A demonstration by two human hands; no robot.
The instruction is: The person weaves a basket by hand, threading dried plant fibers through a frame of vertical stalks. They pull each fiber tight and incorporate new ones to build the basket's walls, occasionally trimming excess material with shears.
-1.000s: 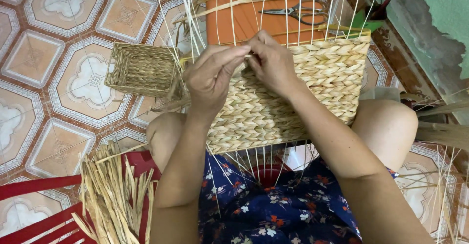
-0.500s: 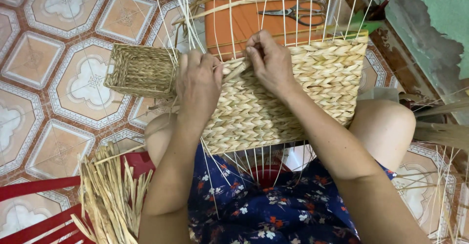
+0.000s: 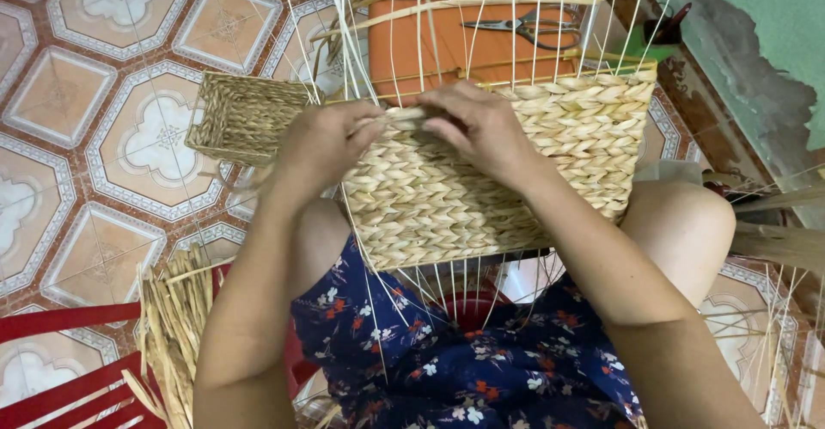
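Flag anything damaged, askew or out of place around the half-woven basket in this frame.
Only the wall stands out: its green paint is peeling near the floor, baring rough grey patches. The half-woven basket looks even under the left hand and right hand; scissors lie flat on the orange stool.

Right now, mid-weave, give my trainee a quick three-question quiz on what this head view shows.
1. True or false: both the left hand and right hand are at the top edge of the half-woven basket.
2. What lies on the orange surface beyond the basket? A) scissors B) a hammer C) a cup
3. Fill in: a finished small woven basket sits on the tiled ____.

Key: 1 true; 2 A, the scissors; 3 floor.
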